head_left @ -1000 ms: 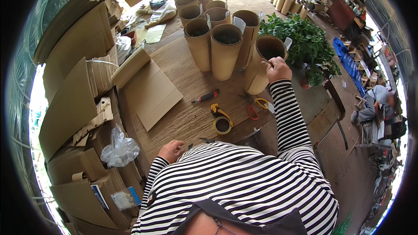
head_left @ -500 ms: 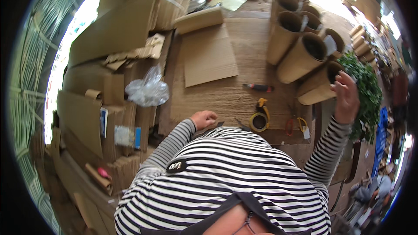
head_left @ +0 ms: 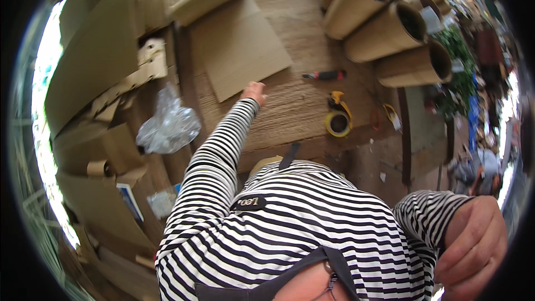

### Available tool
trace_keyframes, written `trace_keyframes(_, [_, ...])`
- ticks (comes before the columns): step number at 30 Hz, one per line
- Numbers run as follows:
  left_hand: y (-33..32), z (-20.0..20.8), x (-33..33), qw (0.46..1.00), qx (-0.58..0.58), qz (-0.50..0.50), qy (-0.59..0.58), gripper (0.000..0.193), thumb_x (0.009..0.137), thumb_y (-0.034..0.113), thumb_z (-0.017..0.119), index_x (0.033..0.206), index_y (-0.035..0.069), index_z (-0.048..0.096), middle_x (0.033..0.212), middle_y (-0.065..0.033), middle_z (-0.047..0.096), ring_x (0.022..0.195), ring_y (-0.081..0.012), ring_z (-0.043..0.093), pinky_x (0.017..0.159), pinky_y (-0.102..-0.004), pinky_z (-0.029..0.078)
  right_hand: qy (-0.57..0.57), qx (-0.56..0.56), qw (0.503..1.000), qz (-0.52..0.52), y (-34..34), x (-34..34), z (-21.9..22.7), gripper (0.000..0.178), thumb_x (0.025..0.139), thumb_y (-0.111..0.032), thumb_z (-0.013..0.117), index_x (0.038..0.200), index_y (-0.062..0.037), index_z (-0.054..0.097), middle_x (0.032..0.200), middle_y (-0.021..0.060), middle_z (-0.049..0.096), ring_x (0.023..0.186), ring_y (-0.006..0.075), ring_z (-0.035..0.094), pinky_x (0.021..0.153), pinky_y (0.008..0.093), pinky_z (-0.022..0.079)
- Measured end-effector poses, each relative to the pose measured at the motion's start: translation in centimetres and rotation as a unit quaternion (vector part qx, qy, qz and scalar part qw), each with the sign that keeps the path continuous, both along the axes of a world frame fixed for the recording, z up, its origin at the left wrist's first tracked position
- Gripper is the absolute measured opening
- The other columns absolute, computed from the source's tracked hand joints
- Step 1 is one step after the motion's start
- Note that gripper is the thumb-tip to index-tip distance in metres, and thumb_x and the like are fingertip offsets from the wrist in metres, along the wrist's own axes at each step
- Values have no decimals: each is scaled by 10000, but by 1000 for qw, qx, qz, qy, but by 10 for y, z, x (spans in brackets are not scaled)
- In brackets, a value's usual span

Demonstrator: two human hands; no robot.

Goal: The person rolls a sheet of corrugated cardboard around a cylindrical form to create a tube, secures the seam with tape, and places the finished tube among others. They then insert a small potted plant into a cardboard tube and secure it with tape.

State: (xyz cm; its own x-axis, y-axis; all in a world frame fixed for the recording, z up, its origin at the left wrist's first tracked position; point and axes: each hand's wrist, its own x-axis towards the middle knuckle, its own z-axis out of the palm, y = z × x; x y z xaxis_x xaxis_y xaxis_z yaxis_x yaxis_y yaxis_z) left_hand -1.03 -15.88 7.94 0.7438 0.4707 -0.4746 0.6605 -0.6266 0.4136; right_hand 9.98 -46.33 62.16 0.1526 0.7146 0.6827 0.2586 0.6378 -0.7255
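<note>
My left hand reaches over the worktable to the near edge of a flat brown cardboard sheet, whose far end curls up into a roll. Its fingertips meet that edge, but whether they grip it is too small to make out. Close to the camera at the lower right is my right hand, its fingers curled together; what they hold, if anything, is hidden. A red-and-black-handled cutter lies right of the sheet. Nearer sits a yellow tape roll with its yellow dispenser.
Several open cardboard tubes lean at the far right, beside green foliage. Yellow-handled scissors lie near the table's right edge. A clear plastic bag and stacked cardboard are on the left.
My left hand has moved forward from beside my body to the cardboard sheet. My right hand has left the cardboard tubes and come back toward the camera. The view has shifted.
</note>
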Motion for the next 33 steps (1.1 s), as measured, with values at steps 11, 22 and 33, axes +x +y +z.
trace_keyframes(11, [32, -27, 22, 992, 24, 33, 116, 755, 962, 417, 670, 1548, 80, 333, 1592, -167, 362, 1480, -309, 342, 1224, -447, 309, -62, 28, 985, -159, -36, -36, -12, 102, 856, -122, 768, 873, -99, 669, 759, -15, 680, 565, 92, 640, 614, 231, 597])
trace_keyframes(22, [-74, -70, -110, 998, 27, -37, 49, 727, 817, 390, 807, 1375, 48, 490, 1399, -206, 534, 1324, -373, 493, 1108, -455, 423, -74, -10, 986, -148, -204, -36, 8, 250, 916, -213, 768, 1128, -91, 713, 878, 24, 693, 652, 136, 640, 725, 322, 591])
trace_keyframes(33, [-170, -54, -122, 974, -112, 47, 193, 604, 927, 343, 745, 1424, 64, 546, 1347, -184, 642, 1234, -298, 625, 1064, -421, 501, 161, -345, 905, -188, -340, 19, -186, 371, 933, -196, 728, 1249, -16, 654, 901, 30, 640, 804, 95, 592, 736, 253, 496])
